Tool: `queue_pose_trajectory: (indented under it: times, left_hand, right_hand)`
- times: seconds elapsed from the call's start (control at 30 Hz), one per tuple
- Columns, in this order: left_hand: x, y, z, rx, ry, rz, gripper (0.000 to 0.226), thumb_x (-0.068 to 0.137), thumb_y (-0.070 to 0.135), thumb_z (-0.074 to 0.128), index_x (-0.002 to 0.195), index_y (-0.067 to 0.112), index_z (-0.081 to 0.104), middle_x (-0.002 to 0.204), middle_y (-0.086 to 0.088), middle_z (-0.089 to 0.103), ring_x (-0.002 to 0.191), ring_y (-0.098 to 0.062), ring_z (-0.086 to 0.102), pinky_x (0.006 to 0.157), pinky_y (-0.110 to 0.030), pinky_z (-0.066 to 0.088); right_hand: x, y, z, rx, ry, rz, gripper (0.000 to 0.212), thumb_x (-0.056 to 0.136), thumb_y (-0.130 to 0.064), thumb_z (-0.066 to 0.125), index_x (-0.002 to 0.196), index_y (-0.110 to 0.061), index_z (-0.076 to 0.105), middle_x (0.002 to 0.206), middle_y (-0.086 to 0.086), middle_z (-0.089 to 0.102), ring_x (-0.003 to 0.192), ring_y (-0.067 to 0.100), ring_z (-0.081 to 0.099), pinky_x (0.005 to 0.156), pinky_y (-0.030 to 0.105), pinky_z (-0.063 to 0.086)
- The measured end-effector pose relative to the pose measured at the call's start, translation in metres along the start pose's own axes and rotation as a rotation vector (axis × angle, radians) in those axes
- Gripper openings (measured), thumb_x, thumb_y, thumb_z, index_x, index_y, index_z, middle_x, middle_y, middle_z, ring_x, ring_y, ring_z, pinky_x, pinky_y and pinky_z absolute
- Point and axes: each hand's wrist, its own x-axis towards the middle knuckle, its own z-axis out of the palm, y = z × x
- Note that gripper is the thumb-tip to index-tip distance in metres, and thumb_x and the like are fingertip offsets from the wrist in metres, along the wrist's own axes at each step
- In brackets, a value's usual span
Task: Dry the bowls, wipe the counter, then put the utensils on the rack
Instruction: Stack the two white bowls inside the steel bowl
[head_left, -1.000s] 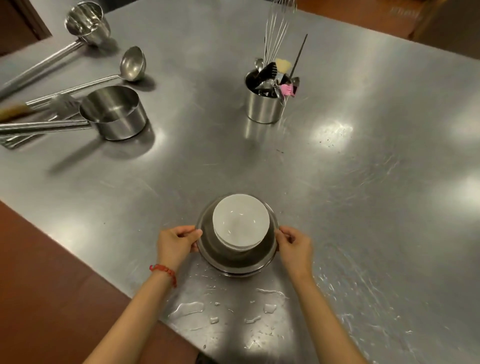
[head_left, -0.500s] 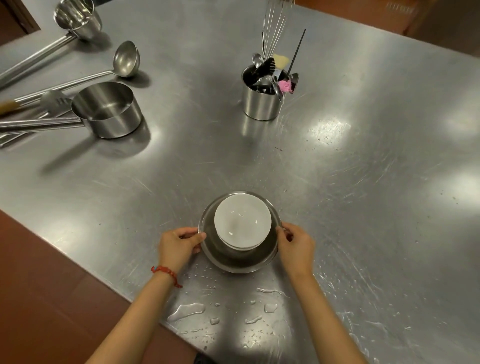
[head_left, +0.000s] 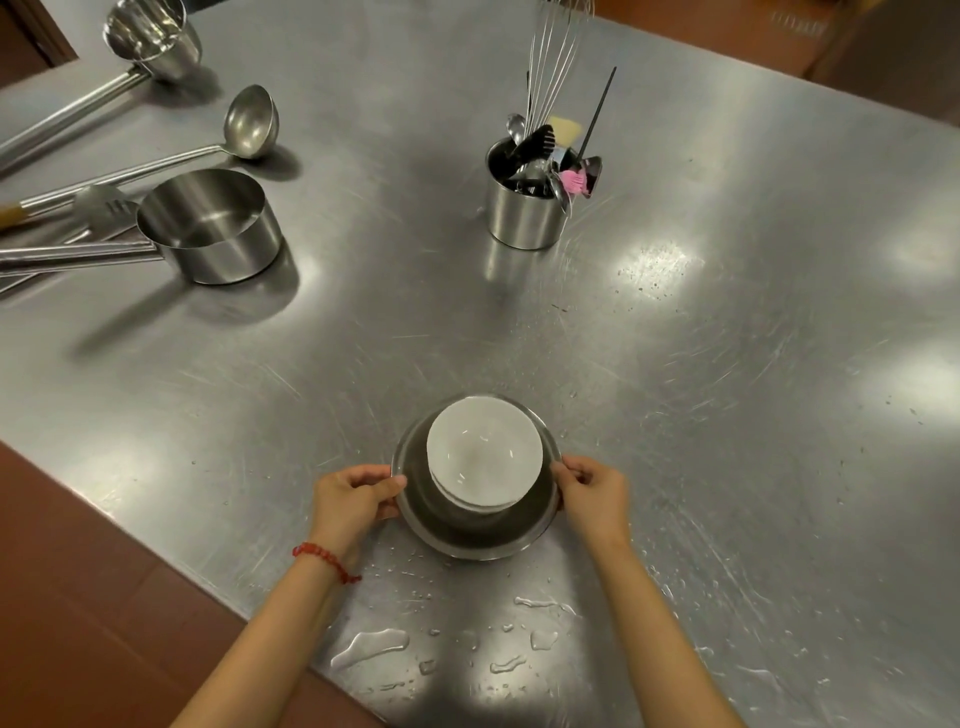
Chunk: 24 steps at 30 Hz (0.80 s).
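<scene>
Gripping a steel bowl (head_left: 470, 540) by its rim at the 6 o'clock edge of the steel counter (head_left: 727, 364): left hand (head_left: 348, 499) curling thumb and fingers round the rim at the bowl's 9 o'clock, right hand (head_left: 592, 493) pinching the rim at its 3 o'clock, each grip clamped on the metal. Sitting inside it, stacked white bowls (head_left: 483, 452), the top one facing up and leaning toward the far rim. Showing on the left wrist, a red bead bracelet (head_left: 324, 560). Lying between the bowl and the near counter edge, water puddles and droplets (head_left: 371, 644), spreading toward 5 o'clock. Standing well apart at 12 o'clock, a steel utensil holder (head_left: 524, 218) carrying a wire whisk (head_left: 553, 67), spoons, a black tool, a pale brush and something pink. Resting at 10 o'clock, a steel saucepan (head_left: 213, 234) with its long handle pointing to 9 o'clock, crossing over a slotted turner (head_left: 101, 208) with a wooden handle. Lying just beyond, a ladle (head_left: 249, 122) with its cup tipped on its side. Standing at 11 o'clock, a deep long-handled dipper (head_left: 150, 36), partly cut off by the frame.
</scene>
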Motion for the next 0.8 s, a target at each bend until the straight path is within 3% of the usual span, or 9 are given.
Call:
queue_pose_trajectory:
  times: [0.17, 0.3, 0.37, 0.43, 0.57, 0.67, 0.73, 0.8]
  left_hand:
    - [0.019, 0.040, -0.007, 0.003, 0.028, 0.120, 0.011, 0.075, -0.002, 0.069, 0.085, 0.000, 0.067, 0.073, -0.011, 0.065, 0.063, -0.019, 0.064, 0.063, -0.032, 0.059]
    - [0.047, 0.072, -0.009, -0.039, 0.041, 0.150, 0.013, 0.078, -0.006, 0.065, 0.091, -0.004, 0.064, 0.060, -0.005, 0.067, 0.051, -0.009, 0.064, 0.055, -0.023, 0.058]
    - [0.064, 0.080, -0.010, -0.046, 0.054, 0.155, 0.012, 0.079, -0.006, 0.063, 0.091, -0.004, 0.064, 0.050, 0.002, 0.066, 0.044, -0.003, 0.062, 0.050, -0.017, 0.056]
    - [0.081, 0.084, -0.012, -0.054, 0.087, 0.149, 0.014, 0.080, -0.004, 0.064, 0.093, -0.005, 0.064, 0.057, -0.004, 0.065, 0.045, -0.005, 0.061, 0.050, -0.016, 0.055]
    - [0.114, 0.082, -0.018, -0.019, 0.134, 0.133, 0.020, 0.079, 0.002, 0.067, 0.098, -0.005, 0.065, 0.067, -0.007, 0.061, 0.058, -0.016, 0.057, 0.051, -0.015, 0.054]
    - [0.129, 0.079, -0.019, -0.017, 0.169, 0.132, 0.021, 0.079, 0.003, 0.068, 0.098, -0.005, 0.066, 0.067, -0.006, 0.062, 0.056, -0.013, 0.058, 0.049, -0.013, 0.053]
    - [0.133, 0.077, -0.018, -0.018, 0.191, 0.135, 0.019, 0.079, 0.003, 0.067, 0.097, -0.004, 0.066, 0.067, -0.004, 0.062, 0.047, -0.005, 0.060, 0.045, -0.011, 0.051]
    - [0.134, 0.075, -0.016, -0.028, 0.202, 0.138, 0.020, 0.080, 0.002, 0.067, 0.099, -0.005, 0.065, 0.066, -0.005, 0.061, 0.040, 0.000, 0.058, 0.044, -0.010, 0.049]
  right_hand:
    - [0.029, -0.041, 0.010, 0.040, -0.004, -0.093, 0.026, 0.082, -0.005, 0.057, 0.066, 0.015, 0.053, 0.057, 0.013, 0.047, 0.058, 0.019, 0.044, 0.061, 0.034, 0.044]
    - [0.062, -0.071, 0.033, 0.053, -0.013, -0.107, 0.024, 0.080, -0.003, 0.056, 0.068, 0.018, 0.053, 0.056, 0.021, 0.043, 0.059, 0.019, 0.041, 0.061, 0.037, 0.046]
    - [0.076, -0.080, 0.049, 0.078, -0.035, -0.103, 0.024, 0.080, -0.001, 0.056, 0.067, 0.018, 0.051, 0.058, 0.014, 0.040, 0.060, 0.019, 0.038, 0.060, 0.035, 0.042]
    - [0.090, -0.086, 0.065, 0.087, -0.048, -0.095, 0.024, 0.079, -0.001, 0.055, 0.064, 0.017, 0.050, 0.061, 0.011, 0.038, 0.061, 0.020, 0.036, 0.061, 0.033, 0.039]
    - [0.111, -0.091, 0.091, 0.085, -0.065, -0.076, 0.026, 0.078, 0.002, 0.056, 0.052, -0.001, 0.053, 0.052, 0.004, 0.037, 0.059, 0.020, 0.037, 0.063, 0.040, 0.047]
    - [0.119, -0.090, 0.102, 0.049, -0.059, -0.038, 0.039, 0.081, 0.000, 0.057, 0.049, -0.020, 0.051, 0.047, -0.005, 0.041, 0.052, 0.012, 0.041, 0.071, 0.043, 0.052]
    - [0.123, -0.087, 0.107, 0.041, -0.059, -0.030, 0.031, 0.083, -0.002, 0.058, 0.056, -0.017, 0.059, 0.050, -0.005, 0.046, 0.054, 0.012, 0.046, 0.076, 0.043, 0.055]
    - [0.125, -0.085, 0.110, 0.052, -0.064, -0.030, 0.015, 0.085, -0.005, 0.059, 0.076, -0.002, 0.070, 0.061, 0.001, 0.054, 0.065, 0.017, 0.053, 0.082, 0.046, 0.056]
